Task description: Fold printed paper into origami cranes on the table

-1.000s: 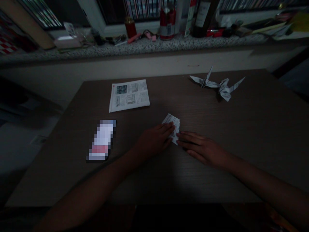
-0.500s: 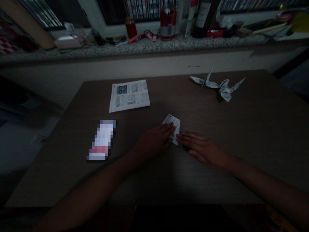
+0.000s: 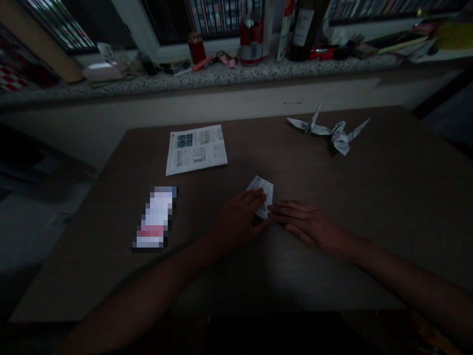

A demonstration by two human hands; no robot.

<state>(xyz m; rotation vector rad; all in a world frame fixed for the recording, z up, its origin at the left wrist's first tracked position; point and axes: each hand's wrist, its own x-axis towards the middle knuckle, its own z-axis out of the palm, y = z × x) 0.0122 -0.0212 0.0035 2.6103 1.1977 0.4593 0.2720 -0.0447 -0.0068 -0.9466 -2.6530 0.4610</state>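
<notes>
A small folded piece of printed paper (image 3: 268, 189) lies flat on the table in front of me. My left hand (image 3: 238, 215) rests over its left part, fingers stretched across it and thumb reaching toward its lower tip. Along the paper's right edge lie the fingertips of my right hand (image 3: 308, 224), with the fingers straight and side by side. Much of the paper's left and lower part is hidden under my left hand.
Two paper cranes, one on the left (image 3: 309, 126) and one on the right (image 3: 340, 138), stand at the back right. Folded newspaper (image 3: 197, 150) lies at the back left, nearer me a phone (image 3: 155, 217) with a blurred screen. Bottles and a red can (image 3: 252, 39) line the stone sill (image 3: 221, 74).
My left thumb has spread away from the fingers toward the paper's lower tip, near my right fingertips. The whole view has shifted slightly.
</notes>
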